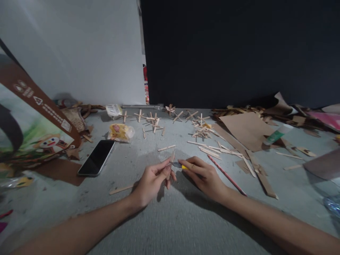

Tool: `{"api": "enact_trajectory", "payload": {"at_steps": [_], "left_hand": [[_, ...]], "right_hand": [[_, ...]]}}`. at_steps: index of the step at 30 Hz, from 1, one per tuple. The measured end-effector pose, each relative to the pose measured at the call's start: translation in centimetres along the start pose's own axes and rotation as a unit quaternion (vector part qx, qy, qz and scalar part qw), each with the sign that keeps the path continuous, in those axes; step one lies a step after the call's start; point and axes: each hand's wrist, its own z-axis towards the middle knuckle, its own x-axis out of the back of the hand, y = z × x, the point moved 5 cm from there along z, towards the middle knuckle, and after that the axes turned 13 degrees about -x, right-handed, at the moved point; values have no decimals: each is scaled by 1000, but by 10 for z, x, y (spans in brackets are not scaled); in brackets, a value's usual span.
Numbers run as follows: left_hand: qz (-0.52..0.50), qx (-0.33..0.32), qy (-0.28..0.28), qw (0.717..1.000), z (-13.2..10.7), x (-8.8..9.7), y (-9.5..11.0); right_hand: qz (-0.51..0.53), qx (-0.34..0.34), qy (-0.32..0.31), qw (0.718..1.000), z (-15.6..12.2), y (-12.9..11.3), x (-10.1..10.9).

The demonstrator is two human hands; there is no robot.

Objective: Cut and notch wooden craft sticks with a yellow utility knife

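Left grip (150,181) pinches a wooden stick (173,158); right grip (205,173) clasps a yellow knife (184,167).

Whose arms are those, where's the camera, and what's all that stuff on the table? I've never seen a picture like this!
There's no robot here: those are a person's own two bare arms. The camera sits on their head, looking forward and down, so you see about what they would see.

The left hand pinches a thin wooden stick. The right hand holds a small knife with a bit of yellow showing, its blade pointing at the stick.

On the grey table, a phone lies to the left. Farther back are little crossed sticks and a yellow packet. To the right are loose sticks, brown cardboard and a green-and-white tube.
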Motion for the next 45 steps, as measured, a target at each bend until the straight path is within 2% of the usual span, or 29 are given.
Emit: {"api": "enact_trajectory", "payload": {"at_steps": [7,15,22,30,35,41,45], "left_hand": [[-56,11,23,998,1,-1,-1],[-34,6,-10,999,0,-1,-1],[-89,-4,7,996,3,1,-8],[-51,11,-20,998,-1,0,-6],[-68,3,-7,998,0,1,-8],[-31,1,-45,999,-2,-5,3],[-22,3,-43,999,-2,-6,4]], "right_hand": [[1,-8,1,1000,1,2,0],[12,-9,-12,1000,1,-1,2],[15,-11,-5,1000,2,1,2],[28,-7,-9,1000,3,-2,4],[37,-7,-5,999,4,-1,5],[36,4,-9,999,3,-6,7],[36,12,-8,999,3,-8,7]]}}
